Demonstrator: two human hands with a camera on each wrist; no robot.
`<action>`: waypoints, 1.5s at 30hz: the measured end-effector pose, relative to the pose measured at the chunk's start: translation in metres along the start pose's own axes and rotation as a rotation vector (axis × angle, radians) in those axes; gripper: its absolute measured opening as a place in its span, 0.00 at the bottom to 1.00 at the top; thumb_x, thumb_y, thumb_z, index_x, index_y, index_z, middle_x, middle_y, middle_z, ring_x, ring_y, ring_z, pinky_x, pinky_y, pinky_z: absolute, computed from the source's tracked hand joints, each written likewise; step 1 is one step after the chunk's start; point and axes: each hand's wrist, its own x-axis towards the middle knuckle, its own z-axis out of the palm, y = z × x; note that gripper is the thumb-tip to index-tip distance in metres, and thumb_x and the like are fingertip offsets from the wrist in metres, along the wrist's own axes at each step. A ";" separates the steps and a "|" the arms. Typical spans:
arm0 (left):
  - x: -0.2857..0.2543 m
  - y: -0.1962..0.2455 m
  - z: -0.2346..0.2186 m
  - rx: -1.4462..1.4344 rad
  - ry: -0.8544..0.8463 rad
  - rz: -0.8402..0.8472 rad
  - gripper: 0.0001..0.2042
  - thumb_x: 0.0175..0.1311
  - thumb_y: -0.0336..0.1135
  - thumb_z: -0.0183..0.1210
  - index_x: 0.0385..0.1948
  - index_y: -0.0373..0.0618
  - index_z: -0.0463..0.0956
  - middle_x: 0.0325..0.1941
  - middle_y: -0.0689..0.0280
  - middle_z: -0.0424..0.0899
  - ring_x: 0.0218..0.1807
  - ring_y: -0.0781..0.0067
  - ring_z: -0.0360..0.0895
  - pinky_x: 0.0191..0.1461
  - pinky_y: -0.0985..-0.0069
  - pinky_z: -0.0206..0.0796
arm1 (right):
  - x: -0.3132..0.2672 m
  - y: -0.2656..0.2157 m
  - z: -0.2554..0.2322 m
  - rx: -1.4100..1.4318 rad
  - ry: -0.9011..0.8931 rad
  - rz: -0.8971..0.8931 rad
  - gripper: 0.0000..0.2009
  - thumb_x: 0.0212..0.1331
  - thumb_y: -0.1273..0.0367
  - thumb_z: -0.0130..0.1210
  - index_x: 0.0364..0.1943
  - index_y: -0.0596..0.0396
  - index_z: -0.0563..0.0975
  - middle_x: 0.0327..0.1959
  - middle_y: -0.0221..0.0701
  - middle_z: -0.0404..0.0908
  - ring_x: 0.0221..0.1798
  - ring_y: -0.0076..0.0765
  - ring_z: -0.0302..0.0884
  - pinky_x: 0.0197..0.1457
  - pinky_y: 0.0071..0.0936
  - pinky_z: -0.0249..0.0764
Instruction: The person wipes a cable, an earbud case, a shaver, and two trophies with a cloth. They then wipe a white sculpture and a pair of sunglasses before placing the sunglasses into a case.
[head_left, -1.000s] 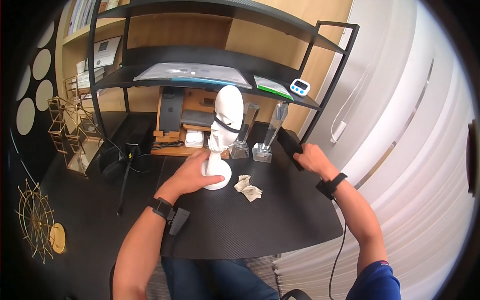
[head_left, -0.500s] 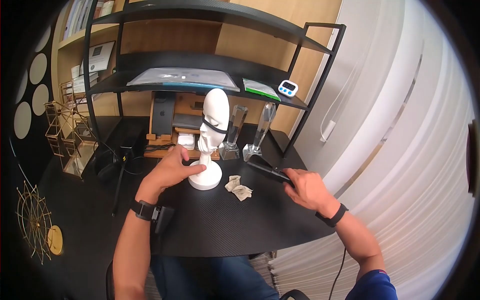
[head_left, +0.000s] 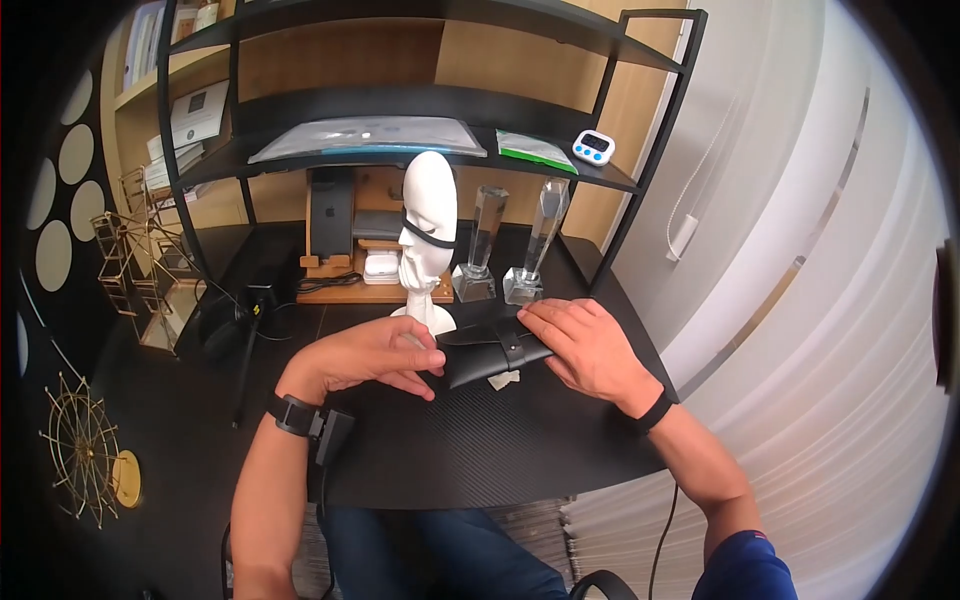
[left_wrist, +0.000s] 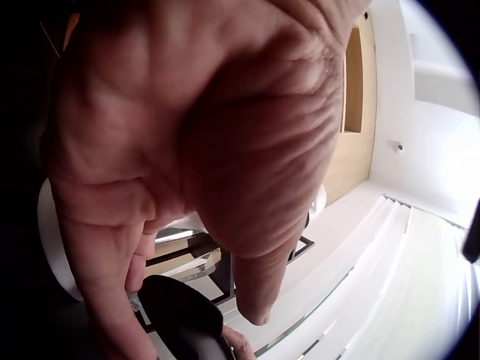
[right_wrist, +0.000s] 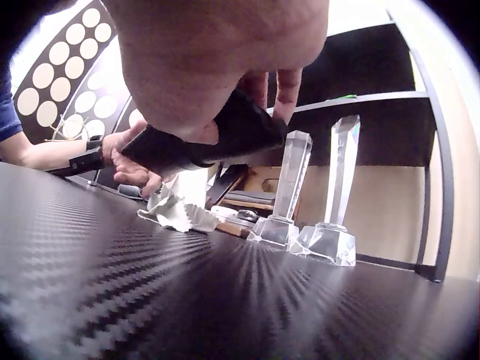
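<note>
My right hand (head_left: 590, 352) grips a black strapped case (head_left: 490, 350) by its right end, fingers over the top. In the right wrist view the case (right_wrist: 172, 150) is lifted off the desk. My left hand (head_left: 370, 358) is at the case's left end, thumb and fingers apart; whether it touches the case I cannot tell. Behind the left hand and the case stands a white mannequin head (head_left: 430, 205) with a black band across it; its round base is partly covered. A crumpled beige cloth (head_left: 505, 380) lies mostly hidden beneath the case.
Two crystal trophies (head_left: 487, 230) stand behind the case, under a black shelf (head_left: 380, 150) holding flat packets and a white timer (head_left: 593, 148). A wooden organizer (head_left: 330, 290) is at the back. Cables, gold wire ornaments (head_left: 85, 450) and a white curtain (head_left: 800, 400) flank the desk (head_left: 430, 450).
The right hand has brought the case from the desk's right side to the middle, in front of the mannequin head. The left hand has left the head's base and moved toward the case.
</note>
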 end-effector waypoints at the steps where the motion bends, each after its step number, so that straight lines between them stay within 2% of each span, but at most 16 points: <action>1: 0.001 0.001 0.001 0.011 0.001 -0.052 0.27 0.75 0.43 0.73 0.63 0.34 0.72 0.57 0.53 0.86 0.50 0.61 0.93 0.60 0.72 0.87 | 0.001 0.002 0.001 0.010 0.002 -0.006 0.39 0.50 0.72 0.70 0.73 0.54 0.74 0.72 0.34 0.79 0.71 0.42 0.79 0.72 0.43 0.74; 2: 0.003 0.001 0.002 0.022 0.002 -0.105 0.32 0.73 0.44 0.74 0.67 0.30 0.69 0.62 0.50 0.84 0.52 0.61 0.92 0.63 0.71 0.86 | 0.002 0.003 0.002 0.015 0.007 -0.005 0.39 0.50 0.72 0.70 0.73 0.54 0.74 0.72 0.34 0.79 0.71 0.42 0.79 0.72 0.43 0.74; 3: 0.004 0.000 0.004 0.024 0.006 -0.110 0.32 0.73 0.44 0.74 0.67 0.30 0.69 0.62 0.50 0.84 0.52 0.61 0.92 0.63 0.71 0.86 | 0.003 0.005 0.004 0.050 0.017 -0.038 0.40 0.49 0.72 0.70 0.74 0.53 0.74 0.73 0.34 0.79 0.71 0.42 0.79 0.72 0.43 0.74; 5: 0.008 -0.006 0.007 0.052 -0.047 -0.031 0.36 0.72 0.43 0.75 0.72 0.31 0.66 0.68 0.47 0.81 0.61 0.61 0.88 0.66 0.70 0.84 | 0.005 0.007 0.010 0.094 0.029 -0.068 0.41 0.48 0.73 0.70 0.75 0.52 0.74 0.73 0.33 0.79 0.72 0.42 0.79 0.73 0.43 0.73; 6: 0.009 -0.007 0.009 0.052 -0.045 -0.040 0.36 0.72 0.43 0.75 0.72 0.31 0.66 0.68 0.47 0.81 0.61 0.61 0.88 0.66 0.70 0.84 | 0.007 0.006 0.012 0.086 0.036 -0.100 0.41 0.48 0.72 0.70 0.75 0.52 0.74 0.74 0.33 0.79 0.72 0.43 0.79 0.73 0.43 0.73; 8: 0.011 -0.009 0.015 0.211 -0.059 0.083 0.37 0.72 0.39 0.75 0.75 0.32 0.65 0.74 0.47 0.77 0.74 0.62 0.78 0.75 0.70 0.74 | 0.011 0.006 0.016 0.087 0.042 -0.129 0.41 0.48 0.72 0.70 0.75 0.52 0.74 0.74 0.33 0.78 0.72 0.43 0.78 0.73 0.44 0.73; 9: 0.014 -0.011 0.018 0.208 -0.060 0.074 0.37 0.72 0.39 0.75 0.75 0.32 0.65 0.74 0.47 0.77 0.74 0.62 0.78 0.75 0.70 0.74 | 0.015 0.005 0.015 0.076 0.041 -0.145 0.40 0.50 0.72 0.70 0.74 0.52 0.74 0.73 0.34 0.79 0.71 0.42 0.79 0.74 0.42 0.73; 11: 0.019 -0.017 0.024 0.179 -0.031 0.186 0.34 0.72 0.31 0.74 0.76 0.37 0.67 0.77 0.60 0.76 0.79 0.72 0.70 0.84 0.72 0.58 | 0.017 0.003 0.016 0.078 0.037 -0.153 0.38 0.51 0.71 0.70 0.73 0.53 0.75 0.73 0.34 0.79 0.70 0.42 0.79 0.74 0.41 0.72; 13: 0.022 -0.021 0.025 0.157 0.005 0.184 0.32 0.73 0.31 0.73 0.76 0.37 0.69 0.78 0.61 0.76 0.81 0.71 0.69 0.86 0.71 0.56 | 0.020 0.003 0.014 0.155 0.021 -0.095 0.38 0.51 0.72 0.69 0.73 0.54 0.75 0.73 0.35 0.79 0.70 0.44 0.79 0.75 0.41 0.72; 15: 0.021 -0.018 0.027 0.227 0.074 0.182 0.33 0.72 0.32 0.74 0.76 0.36 0.69 0.79 0.60 0.75 0.83 0.69 0.67 0.88 0.71 0.54 | 0.019 0.003 0.015 0.160 0.012 -0.087 0.37 0.52 0.69 0.69 0.72 0.55 0.76 0.72 0.36 0.79 0.70 0.46 0.79 0.76 0.42 0.72; 18: 0.019 -0.015 0.028 0.240 0.065 0.202 0.33 0.72 0.34 0.74 0.75 0.37 0.71 0.79 0.59 0.75 0.84 0.68 0.66 0.89 0.69 0.52 | 0.018 0.001 0.011 0.251 0.007 -0.066 0.36 0.54 0.63 0.71 0.71 0.56 0.77 0.71 0.38 0.80 0.69 0.47 0.79 0.77 0.45 0.71; 20: 0.020 -0.016 0.028 0.284 0.078 0.204 0.33 0.71 0.34 0.75 0.75 0.37 0.72 0.79 0.59 0.75 0.84 0.67 0.66 0.89 0.69 0.53 | 0.016 -0.001 0.013 0.268 0.056 -0.094 0.35 0.59 0.56 0.70 0.70 0.57 0.78 0.70 0.39 0.81 0.69 0.49 0.79 0.78 0.47 0.69; 24: 0.022 -0.021 0.027 0.364 0.108 0.240 0.32 0.70 0.36 0.76 0.73 0.38 0.74 0.77 0.58 0.77 0.83 0.65 0.68 0.88 0.67 0.56 | 0.015 -0.006 0.017 0.272 0.066 -0.086 0.31 0.66 0.54 0.68 0.69 0.57 0.78 0.69 0.39 0.82 0.70 0.47 0.79 0.79 0.47 0.69; 25: 0.022 -0.022 0.027 0.377 0.115 0.256 0.32 0.70 0.38 0.76 0.73 0.38 0.74 0.76 0.56 0.78 0.83 0.63 0.69 0.87 0.67 0.59 | 0.014 -0.007 0.018 0.273 0.066 -0.081 0.31 0.66 0.54 0.68 0.69 0.57 0.78 0.69 0.39 0.82 0.70 0.47 0.79 0.79 0.47 0.69; 34: 0.026 -0.026 0.024 0.410 0.083 0.251 0.33 0.69 0.38 0.77 0.75 0.45 0.74 0.74 0.60 0.80 0.78 0.62 0.73 0.83 0.65 0.64 | 0.013 -0.015 0.020 0.260 0.053 -0.131 0.30 0.67 0.56 0.69 0.68 0.57 0.79 0.67 0.39 0.83 0.68 0.45 0.81 0.78 0.47 0.71; 45: 0.029 -0.031 0.028 0.498 0.094 0.238 0.34 0.68 0.36 0.77 0.75 0.43 0.74 0.76 0.58 0.79 0.78 0.60 0.73 0.83 0.64 0.64 | 0.008 -0.020 0.028 0.269 0.052 -0.131 0.27 0.67 0.56 0.71 0.63 0.57 0.81 0.64 0.36 0.85 0.65 0.43 0.82 0.74 0.42 0.76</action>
